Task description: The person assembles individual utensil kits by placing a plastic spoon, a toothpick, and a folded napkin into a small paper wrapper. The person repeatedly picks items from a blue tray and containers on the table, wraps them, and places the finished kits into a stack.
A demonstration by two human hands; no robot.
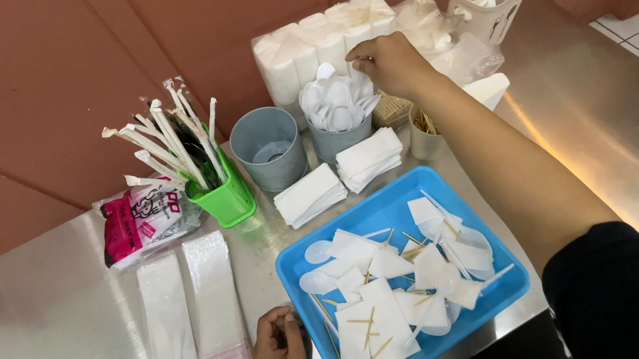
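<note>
The left hand (280, 352) is resting loosely curled and holding nothing at the near-left rim of the blue tray (296, 274) of napkins, toothpicks and spoons, while the right hand (389, 62) is reaching across, fingertips pinched at the grey cup of white plastic spoons (336, 106), bare steel lying open at far left.

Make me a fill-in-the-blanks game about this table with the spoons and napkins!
1. The right hand reaches over the cup of white plastic ____.
2. The tray holding napkins and toothpicks is ____ in colour.
3. The wrapped straws stand in a ____ holder.
4. The left hand rests beside the tray's ____ corner.

Missing words: spoons; blue; green; near left
</note>
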